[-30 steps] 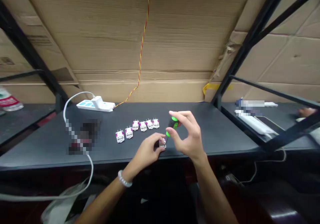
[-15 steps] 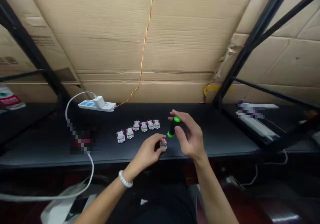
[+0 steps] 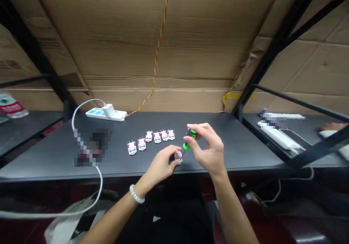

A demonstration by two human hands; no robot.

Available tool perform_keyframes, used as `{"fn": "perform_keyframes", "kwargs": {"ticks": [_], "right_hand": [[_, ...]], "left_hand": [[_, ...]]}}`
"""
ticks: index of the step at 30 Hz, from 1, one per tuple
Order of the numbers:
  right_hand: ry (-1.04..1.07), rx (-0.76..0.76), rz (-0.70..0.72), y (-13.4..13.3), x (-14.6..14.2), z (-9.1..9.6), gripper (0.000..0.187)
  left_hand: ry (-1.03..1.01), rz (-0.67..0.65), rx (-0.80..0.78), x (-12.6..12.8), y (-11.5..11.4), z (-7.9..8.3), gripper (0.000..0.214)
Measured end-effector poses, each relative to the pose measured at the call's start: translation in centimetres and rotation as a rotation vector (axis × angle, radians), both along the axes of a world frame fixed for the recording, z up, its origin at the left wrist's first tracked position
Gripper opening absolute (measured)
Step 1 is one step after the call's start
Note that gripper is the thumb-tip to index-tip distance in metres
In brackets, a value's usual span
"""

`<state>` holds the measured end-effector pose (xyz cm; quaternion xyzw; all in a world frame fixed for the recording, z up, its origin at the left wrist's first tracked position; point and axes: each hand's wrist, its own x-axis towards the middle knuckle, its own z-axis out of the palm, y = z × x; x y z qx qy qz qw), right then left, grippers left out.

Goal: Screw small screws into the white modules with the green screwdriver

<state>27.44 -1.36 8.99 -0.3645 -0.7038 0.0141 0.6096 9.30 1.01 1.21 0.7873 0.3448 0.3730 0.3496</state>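
My left hand point(image 3: 161, 165) pinches a small white and purple part point(image 3: 178, 156) against the dark table point(image 3: 240, 146) near its front edge. My right hand point(image 3: 208, 147) grips a black and green screwdriver point(image 3: 189, 139) by the handle, fingertips closed around it, with the tip pointing down at the held part. A row of several matching white and purple parts point(image 3: 151, 139) lies just beyond and to the left of my hands. A white bead bracelet point(image 3: 135, 195) is on my left wrist.
A white power strip point(image 3: 105, 114) with a plugged charger sits at the back left; its white cable point(image 3: 79, 149) loops over the front edge. Cardboard lines the back wall. Black metal frame bars point(image 3: 261, 69) slant at both sides. Another person's hand point(image 3: 331, 126) shows far right.
My right hand's fingers have turned and re-gripped the screwdriver handle, closing more tightly on it. My left hand and the part it pins have stayed in place.
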Motion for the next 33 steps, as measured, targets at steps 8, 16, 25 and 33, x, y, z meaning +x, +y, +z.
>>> {"fn": "perform_keyframes", "kwargs": {"ticks": [8, 16, 25, 33], "right_hand": [[0.007, 0.015, -0.065, 0.3, 0.1, -0.1, 0.028], [0.001, 0.055, -0.084, 0.0, -0.3, -0.1, 0.029], [-0.057, 0.023, -0.053, 0.6, 0.7, -0.6, 0.035], [0.405, -0.197, 0.006, 3.9, 3.7, -3.1, 0.059]], "left_hand": [[0.002, 0.002, 0.012, 0.0, 0.1, -0.4, 0.014], [0.017, 0.006, 0.041, -0.1, 0.2, -0.6, 0.013], [0.041, 0.034, 0.053, -0.2, -0.4, -0.4, 0.017], [0.13, 0.059, 0.104, -2.8, 0.9, 0.0, 0.017]]}}
